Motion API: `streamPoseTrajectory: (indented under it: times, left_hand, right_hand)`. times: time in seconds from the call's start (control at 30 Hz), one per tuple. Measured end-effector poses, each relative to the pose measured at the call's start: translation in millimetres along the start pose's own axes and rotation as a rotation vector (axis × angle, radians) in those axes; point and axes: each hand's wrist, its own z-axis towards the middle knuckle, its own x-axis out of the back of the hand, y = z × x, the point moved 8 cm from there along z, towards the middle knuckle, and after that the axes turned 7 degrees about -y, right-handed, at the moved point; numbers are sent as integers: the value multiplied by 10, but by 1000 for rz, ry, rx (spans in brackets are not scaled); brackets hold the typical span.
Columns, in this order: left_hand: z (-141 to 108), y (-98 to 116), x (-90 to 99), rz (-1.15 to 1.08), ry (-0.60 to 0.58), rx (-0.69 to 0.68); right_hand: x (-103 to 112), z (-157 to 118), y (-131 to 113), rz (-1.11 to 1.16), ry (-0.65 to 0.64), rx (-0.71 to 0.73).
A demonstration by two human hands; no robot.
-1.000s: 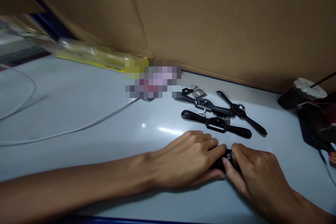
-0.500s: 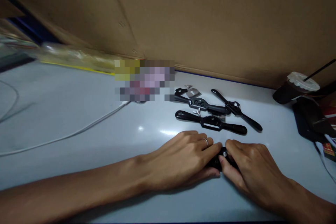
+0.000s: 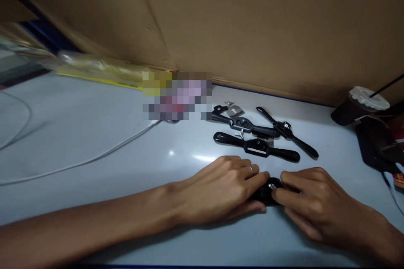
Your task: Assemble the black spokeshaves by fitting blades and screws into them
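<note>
I am watching both hands meeting over a black spokeshave (image 3: 268, 193) lying flat on the pale grey tabletop (image 3: 110, 176), near its front edge. The left hand (image 3: 221, 191) is lying over the tool's left handle, fingers curled down around it and pinning it to the surface. The right hand (image 3: 312, 208) is pinching narrowly, thumb and forefinger closing on a small silver screw (image 3: 270, 185) on the tool's middle; most of the body is hidden under the two hands.

Judging by its look, this is cast metal: stiff, fairly heavy for its bulk, with smooth painted handles that may be slippery. I would be gripping it by the two handles and keeping fingers away from the blade slot, where an edge may be sitting.

Just beyond the hands, three more black spokeshaves (image 3: 256, 148) are lying close together, with a loose metal blade (image 3: 235, 111) beside the farthest one. A white cable (image 3: 94, 159) is trailing across the table on the left.

At the far right a lidded plastic cup (image 3: 360, 107) with a straw is leaning; its contents are looking dark, though I cannot tell how full it is. A cardboard wall (image 3: 252, 21) is standing behind everything.
</note>
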Motion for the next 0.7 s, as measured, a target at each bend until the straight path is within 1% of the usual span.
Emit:
streamPoseTrajectory:
  times: [0.13,0.23,0.4,0.57,0.63,0.7]
  left_hand:
    - [8,3,-1,4,-22,4]
    - [8,0,-12,-9,-35,2]
    - [7,-13,-12,-18,-36,6]
    - [13,-10,-14,-13,-41,1]
    - [10,-6,-8,-13,-25,-2]
    - [4,-2,-5,-15,-15,-6]
  right_hand:
    - [74,-11,51,-110,86,-44]
    - [99,-3,7,-151,143,-43]
    - [52,11,-135,-108,85,75]
    - [98,-16,-40,-169,143,-1]
    - [107,-19,-47,-167,163,4]
    - [88,-12,-94,-143,144,41]
